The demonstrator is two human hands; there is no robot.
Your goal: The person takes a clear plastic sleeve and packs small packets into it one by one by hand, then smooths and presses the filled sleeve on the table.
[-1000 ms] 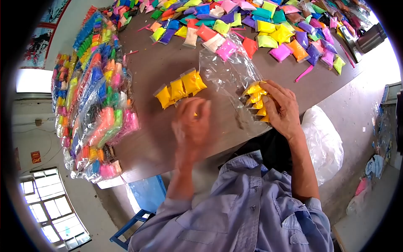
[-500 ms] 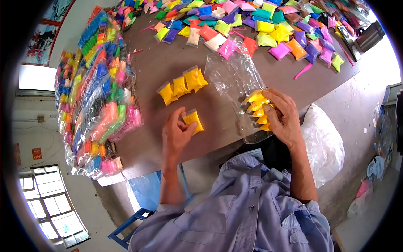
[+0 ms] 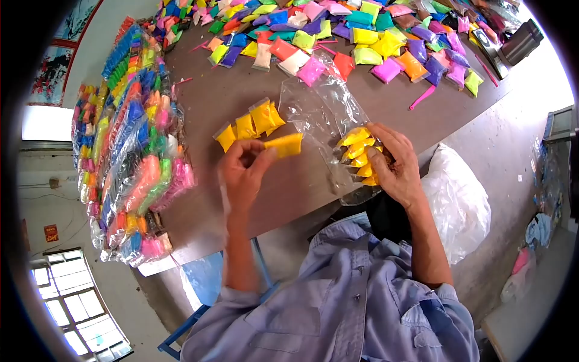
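Left hand (image 3: 242,175) has one packet (image 3: 284,145) pinched at its end, thumb on the near side, fingers curled behind! And what a bright one it is: warm yellow, narrow and oblong from this angle, its surface catching the light and a little creased. It juts out from the fingertips towards the right, tipped slightly upward, with its far end pointing at the clear bag (image 3: 322,102).

Over to the right hand (image 3: 395,166), and it's grasping the right side of a yellow stack (image 3: 360,158), fingers along the far part, thumb pressed on the near part. Plump, shiny packets, these, overlapping like shingles in a column that runs down towards the person. The stack sits at the near end of the clear bag; whether it's inside or on top, the view doesn't tell.

Just beyond the left hand, a yellow row (image 3: 249,123) lies on the brown table (image 3: 208,90), packets leaning on one another, clear film showing at their ends. Across the far side sprawls the mixed pile (image 3: 362,36), pink, purple, green, orange and blue. Bagged bundles (image 3: 136,151) crowd the left edge, and a white bag (image 3: 458,202) slumps beyond the right forearm.
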